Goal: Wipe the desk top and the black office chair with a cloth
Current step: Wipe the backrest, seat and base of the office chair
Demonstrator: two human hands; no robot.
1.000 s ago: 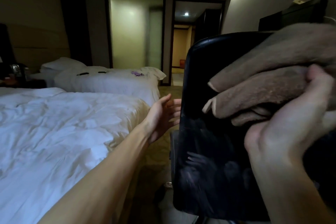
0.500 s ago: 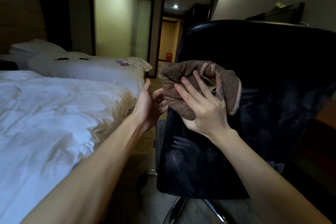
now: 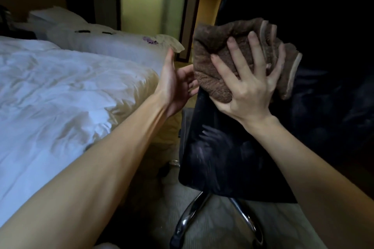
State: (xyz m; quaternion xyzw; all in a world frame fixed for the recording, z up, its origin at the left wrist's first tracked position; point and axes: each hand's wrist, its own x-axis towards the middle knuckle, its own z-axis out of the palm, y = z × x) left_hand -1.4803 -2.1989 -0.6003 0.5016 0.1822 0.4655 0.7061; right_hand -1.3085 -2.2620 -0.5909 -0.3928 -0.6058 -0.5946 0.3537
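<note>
The brown cloth (image 3: 218, 62) lies bunched against the back of the black office chair (image 3: 232, 157), at the upper part of its left edge. The right hand (image 3: 249, 89) presses it flat there, fingers spread and fairly straight over the folds, not clenched round them. The left hand (image 3: 176, 85) is open and holds nothing. It sits just beside that same left edge with its palm turned toward the chair, and its fingertips pass behind the cloth, so I cannot tell whether they touch the chair.

The step in hand looks like wiping the chair back. To do it well, the left hand would brace the edge so the chair does not swivel or roll on its chrome base (image 3: 188, 218). The right hand would work in overlapping strokes from top to bottom under even palm pressure, refolding to a clean face once one is soiled. The glossy surface shows dull smears lower down that likely need a pass.

A white-covered bed (image 3: 60, 91) stands to the left, near the chair. The worktop is not in view. No brand, label or writing can be read anywhere.
</note>
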